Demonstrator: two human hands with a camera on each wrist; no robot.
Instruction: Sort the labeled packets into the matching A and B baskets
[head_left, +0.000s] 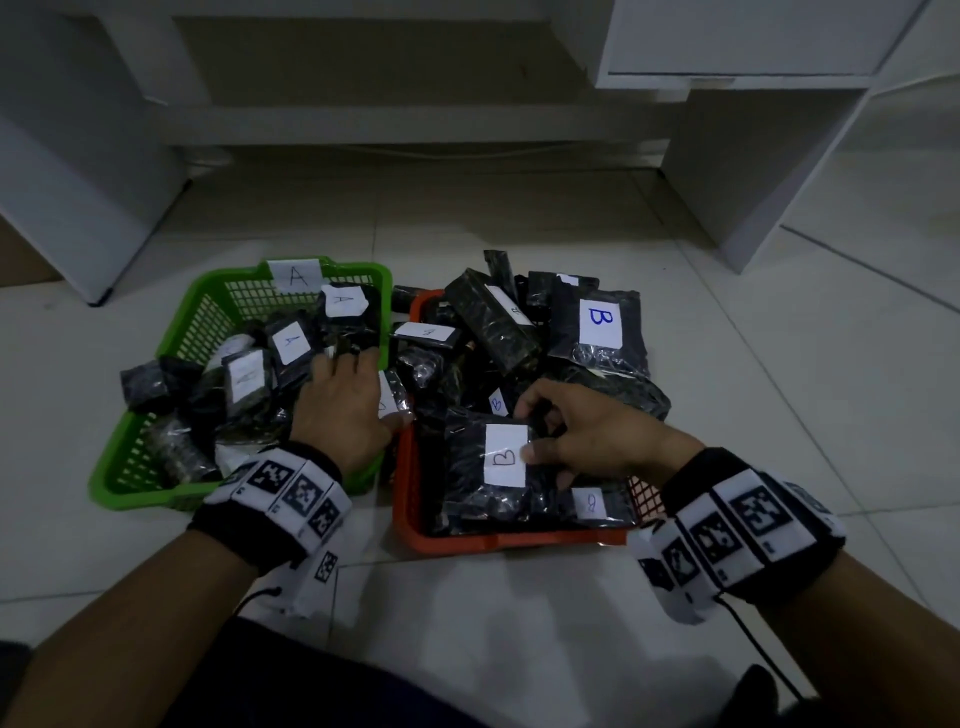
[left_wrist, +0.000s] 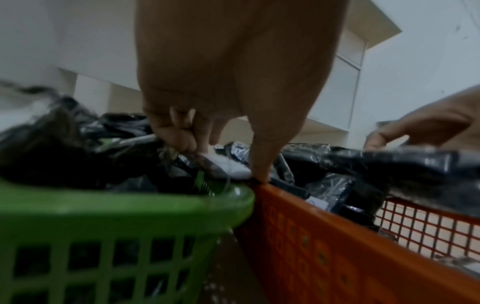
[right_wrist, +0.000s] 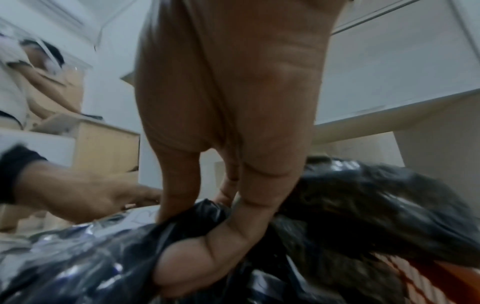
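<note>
A green basket (head_left: 150, 496) tagged A stands on the left and holds black packets with white A labels. Touching it on the right is a red basket (head_left: 493, 541), heaped with B packets. My left hand (head_left: 340, 400) reaches over the gap between the two. Its curled fingers and thumb pinch a white-labelled packet (left_wrist: 228, 167) at the green rim (left_wrist: 130, 202) beside the red wall (left_wrist: 337, 236); its letter is hidden. My right hand (head_left: 566, 436) grips the top edge of a black B packet (head_left: 475, 499) lying on the red basket's heap. There its thumb and fingers (right_wrist: 179, 205) clamp the plastic.
More black packets (head_left: 597, 322) spill past the red basket's far side onto the tiled floor. White furniture legs (head_left: 727, 208) and panels stand behind the baskets. Another person (right_wrist: 15, 82) shows at the far left of the right wrist view.
</note>
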